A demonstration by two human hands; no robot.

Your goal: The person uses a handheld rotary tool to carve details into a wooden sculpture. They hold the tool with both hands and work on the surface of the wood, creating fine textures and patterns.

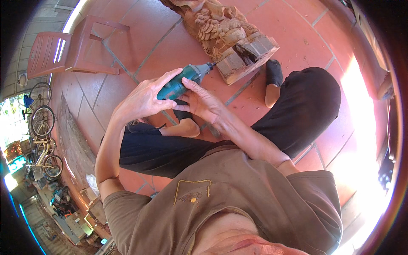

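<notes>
A green die grinder [176, 86] with a black collet is held in both hands. My left hand [142, 97] is closed round its rear and outer side, fingers along the body. My right hand [203, 103] grips it from the other side, the thumb lying on the casing. The thin bit points at the blocky base end of a carved wooden piece [221, 29], which lies on the floor. Whether the bit touches the wood, I cannot tell. Rounded, clustered relief covers the carving, and its base has a dark recess.
Reddish tiles [148, 38] with grey joints form the floor, and wood chips lie near the carving. A brown plastic chair [80, 51] stands at the far left. Bicycles [42, 121] and a long timber [76, 136] are further left. My feet flank the work area.
</notes>
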